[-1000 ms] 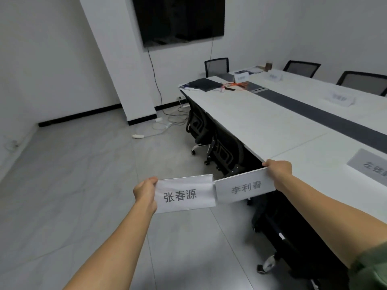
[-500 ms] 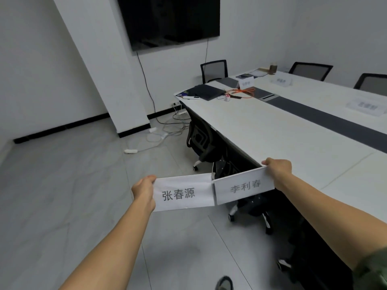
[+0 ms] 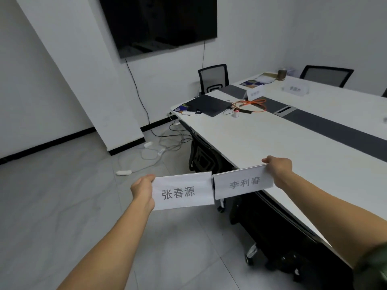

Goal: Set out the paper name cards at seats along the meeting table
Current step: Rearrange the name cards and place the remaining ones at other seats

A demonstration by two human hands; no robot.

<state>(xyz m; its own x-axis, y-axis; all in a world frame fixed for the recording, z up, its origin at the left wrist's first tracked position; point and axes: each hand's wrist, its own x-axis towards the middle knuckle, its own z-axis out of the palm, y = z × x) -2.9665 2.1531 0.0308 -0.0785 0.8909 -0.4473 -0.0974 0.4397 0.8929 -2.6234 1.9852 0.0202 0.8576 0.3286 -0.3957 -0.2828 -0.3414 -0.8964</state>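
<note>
**Two cards carried along the table, neither set down yet**

The left hand (image 3: pixel 142 188) pinches the outer edge of the left name card (image 3: pixel 182 192); the right hand (image 3: pixel 278 168) pinches the outer edge of the right name card (image 3: pixel 244 182). Both grips are as they were a second ago, with the cards edge to edge in the air just off the near long edge of the meeting table (image 3: pixel 272 139). The far corner, with its dark folder (image 3: pixel 209 104), has drawn closer, and two placed cards (image 3: pixel 254 93) stand beyond it. The person seems to be walking to the next unfilled seat on this side.

We count two held name cards (image 3: pixel 182 191), two standing name cards (image 3: pixel 254 93) at the table's (image 3: pixel 272 143) far end, one screen (image 3: pixel 163 24).
</note>
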